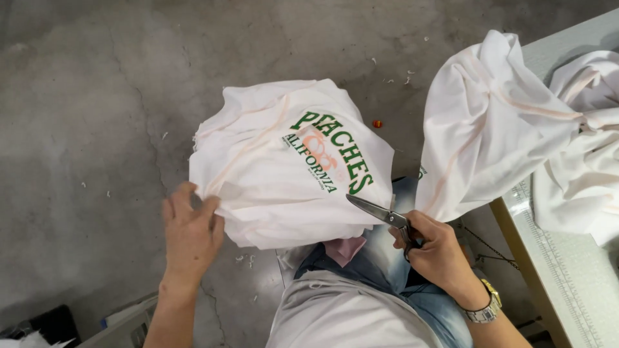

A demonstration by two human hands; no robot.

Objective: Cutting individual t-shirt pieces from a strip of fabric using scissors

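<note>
Down at the left, the left hand (190,225) is spread wide, fingers fanned and palm pressed flat on the near left edge of a soft, pale pink cotton garment (284,164) that sits bunched in a rounded heap on the person's lap. The cloth is matte and crumpled, with faint peach seam lines running slantwise across it, and up and right of that hand there is a printed patch: curved green block lettering over a peach-coloured motif, tilted toward the lower right. Under it all lies a rough grey concrete floor (84,103), cracked and mottled, sprinkled with tiny white thread scraps, and a small orange bead-like speck (378,123) lies just beyond the garment's far edge. Moving right, the right hand (438,248) is curled shut around the dark handles of a pair of slim steel scissors (377,211), blades nearly together and pointing left toward the heap's lower right edge, close to the fabric. A shiny metal link wristwatch (487,309) rides that wrist, with faded blue denim jeans (393,270) below. Right of the hand, a second pale pink cloth bundle (490,122) hangs in heavy folds off the corner of a smooth light-grey worktable (567,270), whose near edge carries a ruler-like printed scale.
</note>
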